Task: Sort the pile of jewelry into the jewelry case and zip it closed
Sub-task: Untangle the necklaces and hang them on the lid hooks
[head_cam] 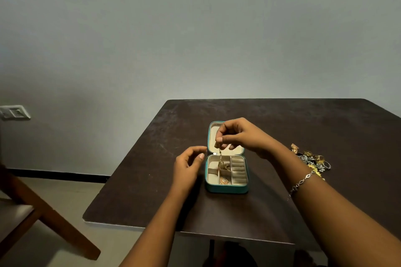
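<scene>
A small teal jewelry case point(226, 189) lies open on the dark table point(282, 128), its cream lid flat toward the wall and its cream compartments toward me. My right hand point(238, 135) hovers over the hinge and pinches a thin gold chain point(221, 159) that hangs down into a middle compartment. More gold chain point(224, 181) lies in a front compartment. My left hand point(188, 166) floats just left of the case with relaxed, slightly curled fingers, holding nothing. A pile of mixed gold and silver jewelry point(312, 158) sits on the table to the right, partly behind my right forearm.
A silver bracelet point(301, 182) circles my right wrist. A wooden chair point(32, 206) stands off the table's left side. The table's near edge point(152, 226) runs just under my forearms. A wall socket point(14, 112) is at the far left.
</scene>
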{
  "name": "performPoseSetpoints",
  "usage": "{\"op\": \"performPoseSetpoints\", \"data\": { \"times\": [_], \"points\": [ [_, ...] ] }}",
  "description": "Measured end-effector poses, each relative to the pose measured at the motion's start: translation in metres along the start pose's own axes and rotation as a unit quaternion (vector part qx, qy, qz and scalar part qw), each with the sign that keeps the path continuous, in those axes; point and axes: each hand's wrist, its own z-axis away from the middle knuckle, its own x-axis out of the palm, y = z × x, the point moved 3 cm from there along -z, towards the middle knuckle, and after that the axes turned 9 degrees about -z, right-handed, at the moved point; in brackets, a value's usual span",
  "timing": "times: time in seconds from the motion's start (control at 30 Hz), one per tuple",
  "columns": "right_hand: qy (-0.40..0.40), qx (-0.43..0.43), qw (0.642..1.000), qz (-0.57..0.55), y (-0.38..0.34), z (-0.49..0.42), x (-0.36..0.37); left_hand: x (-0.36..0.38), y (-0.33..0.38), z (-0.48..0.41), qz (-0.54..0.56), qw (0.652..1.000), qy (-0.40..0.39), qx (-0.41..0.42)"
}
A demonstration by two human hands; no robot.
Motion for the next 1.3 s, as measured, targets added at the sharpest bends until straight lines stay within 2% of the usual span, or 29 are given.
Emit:
{"op": "performPoseSetpoints", "data": {
  "times": [0.2, 0.5, 1.07, 1.3],
  "points": [
    [0.013, -0.022, 0.999, -0.019, -0.018, 0.002, -0.006, 0.007, 0.038, -0.005, 0.061, 0.995, -0.035, 0.074],
    [0.029, -0.046, 0.998, -0.043, -0.040, 0.008, -0.012, 0.010, 0.053, -0.010, 0.054, 0.993, -0.054, 0.085],
    [0.060, -0.004, 0.997, -0.057, -0.057, 0.018, -0.026, 0.004, 0.055, -0.008, 0.058, 0.996, -0.060, 0.037],
    [0.128, -0.032, 0.982, -0.132, -0.066, 0.021, -0.041, 0.001, 0.048, -0.009, 0.046, 0.998, -0.053, 0.009]
  ]
}}
